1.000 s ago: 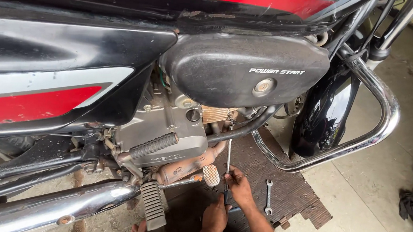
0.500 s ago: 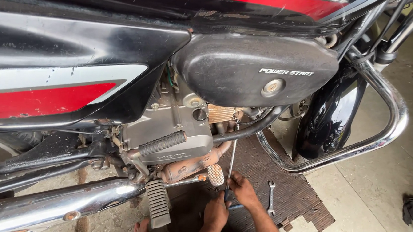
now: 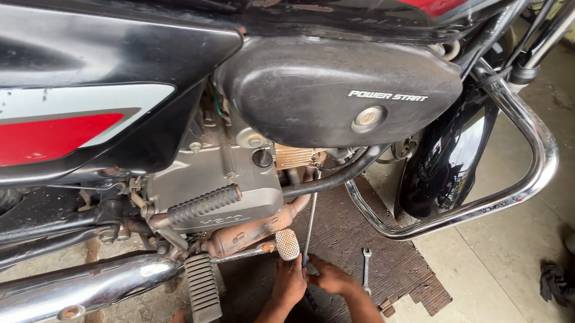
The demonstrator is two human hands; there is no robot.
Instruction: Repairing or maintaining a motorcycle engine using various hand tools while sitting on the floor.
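Both hands, left hand [image 3: 290,281] and right hand [image 3: 334,278], are wrapped tight on the screwdriver [image 3: 310,225], poking up under the bike's engine [image 3: 224,188], so turning it steady looks next.

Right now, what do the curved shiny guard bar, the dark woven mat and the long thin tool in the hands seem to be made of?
The curved shiny guard bar looks like chrome-plated steel tube: mirror-bright, with reflections. The dark woven mat seems rubber or coarse fibre; its ribbed, frayed edge leaves this open. The long thin tool, held by the left hand and right hand, has a grey metal shaft, probably steel.
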